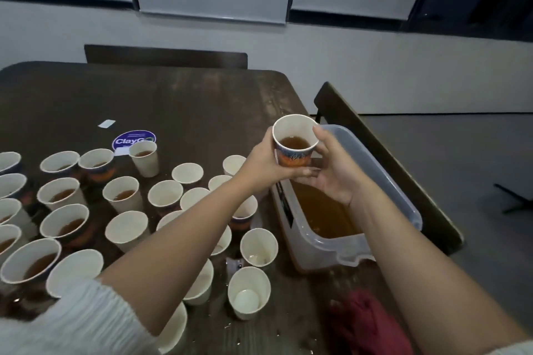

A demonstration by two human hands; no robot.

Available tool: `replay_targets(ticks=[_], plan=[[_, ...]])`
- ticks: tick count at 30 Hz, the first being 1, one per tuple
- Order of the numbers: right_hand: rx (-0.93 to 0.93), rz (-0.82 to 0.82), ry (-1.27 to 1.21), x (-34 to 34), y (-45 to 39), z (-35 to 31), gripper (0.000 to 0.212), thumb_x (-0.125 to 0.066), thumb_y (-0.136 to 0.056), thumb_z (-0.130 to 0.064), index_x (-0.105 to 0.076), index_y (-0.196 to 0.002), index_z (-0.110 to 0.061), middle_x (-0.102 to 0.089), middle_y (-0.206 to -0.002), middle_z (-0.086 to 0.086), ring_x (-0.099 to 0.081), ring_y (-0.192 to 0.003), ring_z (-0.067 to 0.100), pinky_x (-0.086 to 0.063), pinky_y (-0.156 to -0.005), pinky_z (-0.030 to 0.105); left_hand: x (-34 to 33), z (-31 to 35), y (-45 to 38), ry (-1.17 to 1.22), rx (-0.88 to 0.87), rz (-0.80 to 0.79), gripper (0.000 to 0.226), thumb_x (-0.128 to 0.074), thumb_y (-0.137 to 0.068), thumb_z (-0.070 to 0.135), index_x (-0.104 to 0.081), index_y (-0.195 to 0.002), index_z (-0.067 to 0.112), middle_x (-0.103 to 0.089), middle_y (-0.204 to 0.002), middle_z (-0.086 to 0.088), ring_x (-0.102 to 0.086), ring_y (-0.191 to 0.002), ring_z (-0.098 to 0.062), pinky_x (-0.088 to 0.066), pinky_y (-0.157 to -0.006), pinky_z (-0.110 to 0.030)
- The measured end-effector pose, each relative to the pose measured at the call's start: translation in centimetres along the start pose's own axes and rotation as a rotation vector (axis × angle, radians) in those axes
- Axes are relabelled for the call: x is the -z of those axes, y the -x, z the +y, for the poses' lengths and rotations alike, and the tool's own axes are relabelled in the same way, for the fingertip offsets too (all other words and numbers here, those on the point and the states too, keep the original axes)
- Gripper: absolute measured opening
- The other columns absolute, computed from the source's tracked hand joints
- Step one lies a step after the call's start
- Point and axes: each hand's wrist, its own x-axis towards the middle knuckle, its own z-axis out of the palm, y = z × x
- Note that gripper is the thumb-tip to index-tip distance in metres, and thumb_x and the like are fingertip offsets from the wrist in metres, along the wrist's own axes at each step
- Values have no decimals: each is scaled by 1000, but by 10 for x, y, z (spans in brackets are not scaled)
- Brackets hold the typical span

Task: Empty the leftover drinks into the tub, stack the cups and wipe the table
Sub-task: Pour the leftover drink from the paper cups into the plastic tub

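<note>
hands are meeting over the near end of the tub (401,181), both on one cup (294,140). left hand (266,163) is curling round the cup's left side, fingers wrapping under its base. right hand (331,170) is cupping the right side, thumb lying against the rim and fingers reaching under the base to touch the left fingers. cup is sitting upright between them, patterned blue and orange outside, with brown drink lying low inside it.

tub is standing on the right part of the counter (173,101), clear plastic with a pale rim, already holding brown liquid. it is lying lengthwise away from the person, just beside the nearest cups.

many more paper cups (121,194) are standing in loose rows across the left and middle of the counter, several showing brown drink, others looking empty. two empty ones (249,292) are standing near the tub's front corner. a round blue sticker (134,140) is lying flat behind the cups, a small white label (106,123) beyond it. a dark red cloth (366,323) is lying bunched at the counter's near right edge, under the right forearm. dark chairs (165,56) are standing at the far side and the right side.
</note>
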Motion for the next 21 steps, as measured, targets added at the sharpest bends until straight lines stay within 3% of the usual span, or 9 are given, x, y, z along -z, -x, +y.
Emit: replay_targets(ticks=[2, 4, 6, 8, 10, 14, 21], plan=[[33, 61, 77, 18, 0, 3, 51, -52, -92, -53, -50, -133, -24, -59, -123, 5, -60, -113, 25, -56, -89, 36, -14, -7, -6, -26, -27, -62, 78, -86, -69, 23, -37, -130, 28, -51, -116, 20, -53, -108, 1, -46, -84, -7], [63, 146, 173, 35, -3, 10, 46, -52, -94, -49, -48, -134, -27, -56, -124, 1, -57, -113, 22, -53, -95, 39, -27, -21, -10, -107, -12, -71, 74, -82, -73, 31, -41, -135, 24, -52, -129, 8, -50, -120, -5, -46, -101, -28], [67, 234, 277, 52, -8, 18, 45, -54, -93, -50, -51, -132, -27, -57, -124, 1, -56, -113, 21, -48, -101, 44, -36, -34, -11, -316, 86, -57, 73, -69, -86, 38, -32, -145, 19, -38, -149, -4, -34, -137, -19, -32, -113, -46], [67, 290, 329, 67, -14, 26, 40, -57, -93, -48, -56, -126, -25, -61, -118, 3, -59, -108, 21, -51, -95, 39, -45, -44, -8, -484, 187, -93, 69, -48, -98, 40, -16, -153, 14, -10, -162, -4, -7, -149, -22, -12, -120, -45], [72, 323, 364, 77, -18, 32, 42, -59, -92, -46, -56, -126, -22, -63, -116, 5, -62, -105, 21, -52, -87, 32, -48, -51, -4, -446, 191, -87, 61, -36, -103, 38, -11, -154, 16, 4, -162, 2, 5, -149, -17, -4, -121, -44], [93, 393, 454, 92, -25, 41, 63, -63, -89, -46, -44, -142, -19, -55, -132, 3, -57, -115, 20, -47, -103, 42, -52, -57, -1, -372, 168, -15, 54, -34, -104, 30, -13, -153, 20, 3, -162, 6, 5, -149, -14, -3, -121, -46], [173, 478, 627, 100, -30, 48, 71, -67, -86, -49, -38, -145, -24, -45, -143, 5, -47, -127, 24, -46, -104, 45, -58, -59, 2, -283, 172, 33, 51, -31, -105, 32, -14, -153, 26, 2, -162, 8, 1, -149, -15, -5, -120, -52]])
